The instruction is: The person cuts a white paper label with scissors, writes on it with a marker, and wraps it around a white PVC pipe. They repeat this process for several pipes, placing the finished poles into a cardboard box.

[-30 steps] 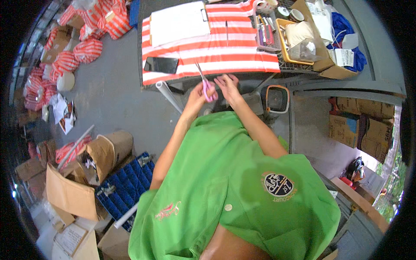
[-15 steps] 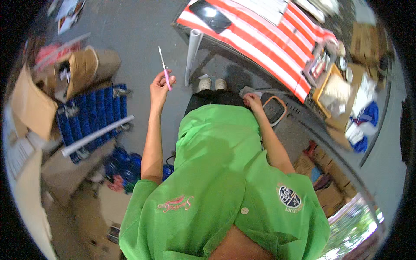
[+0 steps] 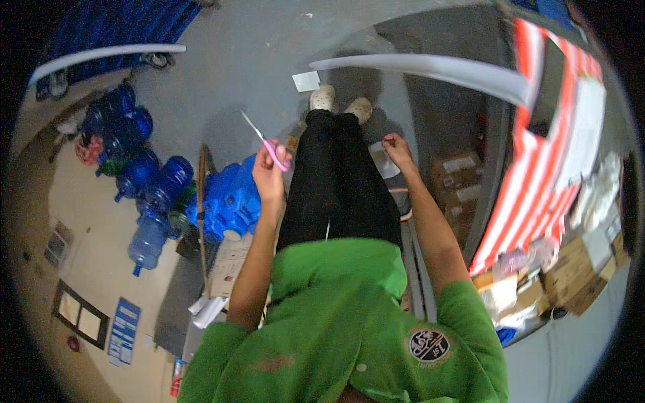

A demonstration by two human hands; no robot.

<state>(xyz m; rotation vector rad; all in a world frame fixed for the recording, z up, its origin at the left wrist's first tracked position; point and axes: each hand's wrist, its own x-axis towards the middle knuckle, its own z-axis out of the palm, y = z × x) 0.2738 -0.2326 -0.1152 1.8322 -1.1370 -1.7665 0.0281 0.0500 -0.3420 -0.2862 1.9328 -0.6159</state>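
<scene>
A green shirt (image 3: 349, 329) with a round dark badge fills the lower middle of the frame, and black trousers (image 3: 336, 181) run up from it to two pale shoes (image 3: 339, 101) on a grey concrete floor (image 3: 242, 74). At centre left, the left hand (image 3: 267, 169) is raised and closed around the pink handles of a pair of scissors (image 3: 265, 140), whose metal blades point toward the upper left. The right hand (image 3: 398, 149), right of centre, is well apart from the scissors across the legs; its fingers are curled, and whether they pinch anything cannot be told.

Left of the legs lie blue water jugs (image 3: 151, 181) in a cluster, with flat cardboard (image 3: 228, 262) below them. At right a table draped in a red-and-white striped cloth (image 3: 537, 188) curves down the frame, with cardboard boxes (image 3: 457, 174) beneath it and clutter at its lower end. A small white paper scrap (image 3: 306, 81) lies on the floor near the shoes, and a long white strip (image 3: 430, 67) arcs across the top.
</scene>
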